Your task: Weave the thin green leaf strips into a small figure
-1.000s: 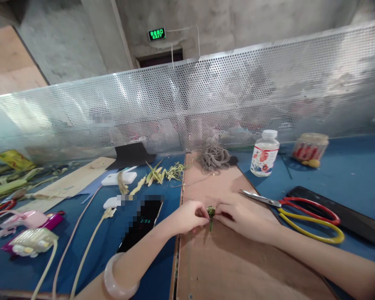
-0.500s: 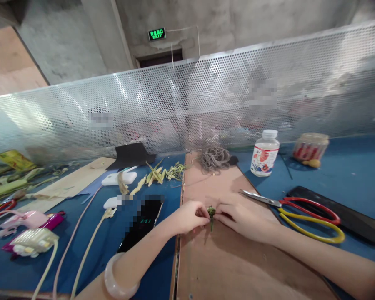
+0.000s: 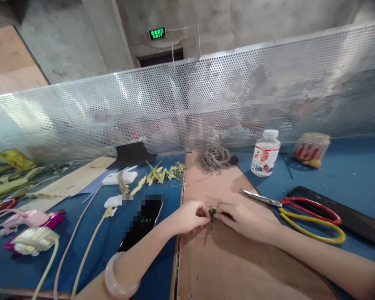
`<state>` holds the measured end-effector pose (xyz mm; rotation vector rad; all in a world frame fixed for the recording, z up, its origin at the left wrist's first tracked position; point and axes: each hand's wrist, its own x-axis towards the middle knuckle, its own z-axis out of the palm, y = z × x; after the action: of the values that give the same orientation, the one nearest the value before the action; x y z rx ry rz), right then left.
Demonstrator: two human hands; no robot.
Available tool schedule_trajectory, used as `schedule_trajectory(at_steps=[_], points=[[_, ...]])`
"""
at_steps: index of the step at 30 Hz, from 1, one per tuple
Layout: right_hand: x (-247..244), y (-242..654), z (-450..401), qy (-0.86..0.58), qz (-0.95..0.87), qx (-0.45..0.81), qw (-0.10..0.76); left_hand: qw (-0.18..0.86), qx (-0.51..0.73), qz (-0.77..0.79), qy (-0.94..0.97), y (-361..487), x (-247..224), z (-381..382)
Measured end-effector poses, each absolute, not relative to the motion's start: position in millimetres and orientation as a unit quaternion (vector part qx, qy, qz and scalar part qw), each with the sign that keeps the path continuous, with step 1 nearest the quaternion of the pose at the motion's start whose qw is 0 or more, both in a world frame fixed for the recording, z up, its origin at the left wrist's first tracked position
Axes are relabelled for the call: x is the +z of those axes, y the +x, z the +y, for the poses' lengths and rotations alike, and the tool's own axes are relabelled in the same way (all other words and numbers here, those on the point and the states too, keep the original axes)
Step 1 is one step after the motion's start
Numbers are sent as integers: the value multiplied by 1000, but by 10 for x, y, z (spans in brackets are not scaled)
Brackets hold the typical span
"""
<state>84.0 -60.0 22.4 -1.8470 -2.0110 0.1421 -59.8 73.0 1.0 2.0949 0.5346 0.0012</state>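
Observation:
Between my two hands, over the wooden board [image 3: 225, 262], is a small green braided piece [image 3: 211, 211] with a thin strand hanging down toward me. My left hand [image 3: 195, 216], with a pale bangle [image 3: 120, 277] on its wrist, pinches the piece from the left. From the right, the fingertips of my right hand [image 3: 233, 216] pinch its other side. Both hands are closed, and the fingertips hide part of the piece. Scissors [image 3: 300, 210] with one red and one yellow handle lie partly open to the right of my right hand.
A phone [image 3: 145, 221] lies left of my left forearm, near green woven plant pieces [image 3: 156, 173]. Grey cord [image 3: 215, 158] is coiled at the board's far end. A white-capped bottle [image 3: 265, 154], a jar [image 3: 312, 146] and a black case [image 3: 340, 216] are on the right; cables [image 3: 87, 246] cross the left.
Both hands stay pinched on the green piece in almost the same place. Only a very slight shift of the whole view shows.

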Motion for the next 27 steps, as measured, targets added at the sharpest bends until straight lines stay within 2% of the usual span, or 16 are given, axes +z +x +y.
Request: schedule_trajectory(at_steps=[7, 22, 27], points=[[149, 878, -583, -647, -729, 53, 218, 472, -1, 216, 855, -615, 25, 723], [105, 846, -511, -673, -714, 48, 186, 470, 2, 224, 853, -651, 51, 678], [-99, 926, -417, -640, -730, 47, 236, 462, 9, 195, 865, -648, 15, 681]])
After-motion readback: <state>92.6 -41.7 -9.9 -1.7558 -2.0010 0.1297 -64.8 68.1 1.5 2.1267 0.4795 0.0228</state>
